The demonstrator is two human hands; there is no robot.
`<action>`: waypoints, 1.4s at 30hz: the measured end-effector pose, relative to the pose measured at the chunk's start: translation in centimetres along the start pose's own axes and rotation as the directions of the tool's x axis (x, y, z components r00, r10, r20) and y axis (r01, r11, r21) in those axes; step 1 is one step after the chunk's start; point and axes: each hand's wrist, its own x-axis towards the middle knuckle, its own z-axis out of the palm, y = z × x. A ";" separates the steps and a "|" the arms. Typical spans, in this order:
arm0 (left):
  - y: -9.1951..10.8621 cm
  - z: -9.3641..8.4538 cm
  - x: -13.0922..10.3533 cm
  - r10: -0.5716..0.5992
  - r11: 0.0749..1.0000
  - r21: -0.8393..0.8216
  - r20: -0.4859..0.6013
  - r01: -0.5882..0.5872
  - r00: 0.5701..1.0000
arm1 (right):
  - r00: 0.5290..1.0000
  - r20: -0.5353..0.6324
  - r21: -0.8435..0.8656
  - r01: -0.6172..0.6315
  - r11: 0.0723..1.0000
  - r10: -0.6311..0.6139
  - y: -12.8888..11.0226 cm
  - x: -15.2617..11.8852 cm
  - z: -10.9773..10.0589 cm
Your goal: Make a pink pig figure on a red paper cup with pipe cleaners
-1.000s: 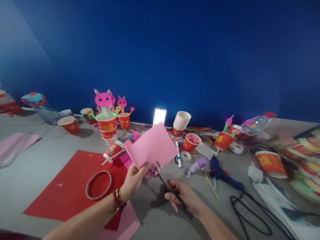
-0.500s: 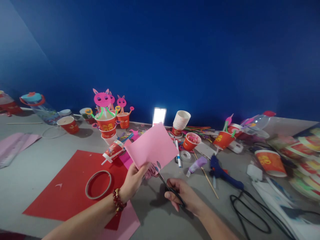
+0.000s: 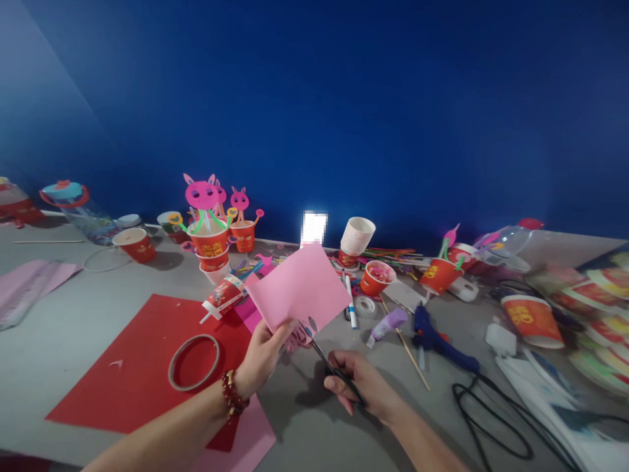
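Pink sheet (image 3: 302, 288) | above left hand (image 3: 261, 359), lower edge pinched | right hand (image 3: 364, 381) grips scissors (image 3: 325, 361) at that edge

Left of my left hand (image 3: 268, 357) on the bench (image 3: 319, 432): tape ring (image 3: 171, 370) on red sheet (image 3: 122, 380). Beyond that, tipped-over paper cup (image 3: 225, 296), then red cup stack (image 3: 212, 247) with pink paper figure (image 3: 203, 195). Right of my right hand (image 3: 358, 380): wooden stick (image 3: 411, 358), blue glue gun (image 3: 439, 344), black cable (image 3: 484, 380). Past that hand I've got purple tube (image 3: 390, 325), clear tape roll (image 3: 372, 305), cup of pink scraps (image 3: 374, 287), leaning white cup stack (image 3: 356, 240).
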 end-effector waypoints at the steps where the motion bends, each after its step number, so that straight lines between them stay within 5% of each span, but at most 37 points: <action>1: 0.0 0.0 0.0 0.000 1.000 0.001 -0.001 0.000 1.000 | 1.000 -0.003 0.003 0.001 1.000 -0.001 0.0 0.0 0.0; 19: -0.4 0.0 -0.1 -0.005 0.999 -0.032 -0.108 0.002 0.994 | 1.000 -0.012 0.020 0.005 1.000 -0.005 -0.1 0.0 0.2; 42: -0.7 -0.1 -0.3 -0.002 1.000 -0.027 -0.101 -0.001 0.995 | 0.999 -0.039 0.028 0.010 1.000 -0.009 -0.2 0.0 0.3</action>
